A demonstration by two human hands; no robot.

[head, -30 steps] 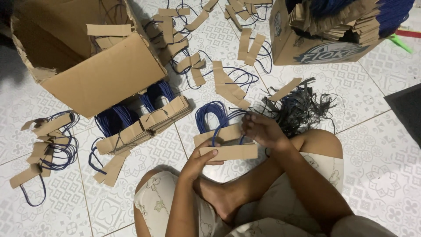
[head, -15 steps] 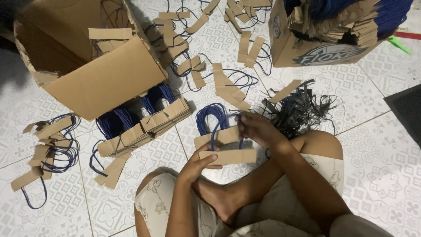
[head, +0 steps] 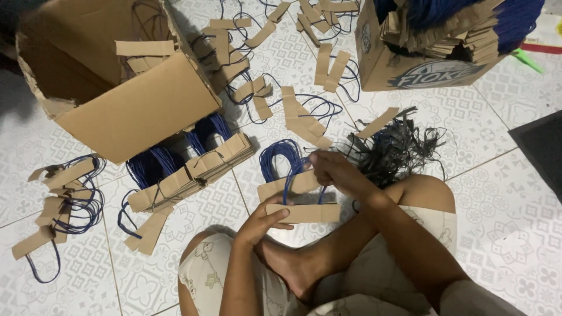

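I sit cross-legged on a tiled floor. My left hand (head: 264, 217) grips the left end of a brown cardboard strip (head: 310, 213) with a blue cord handle attached. My right hand (head: 335, 171) pinches the blue cord loop (head: 288, 183) just above that strip, fingers closed on it. Under the loop lies a small stack of finished cardboard strips with blue cords (head: 285, 159). A tangle of black ties (head: 393, 147) lies right of my right hand, beside my knee.
An open brown cardboard box (head: 126, 111) lies at the upper left; another box stuffed with blue-corded strips (head: 433, 52) stands at the upper right. Bundled strips (head: 193, 169) sit left of my hands. Loose strips (head: 58, 205) litter the floor at left and at the top.
My right hand has drawn the blue cord slightly up and left over the strip. The left hand keeps its hold on the strip's end.
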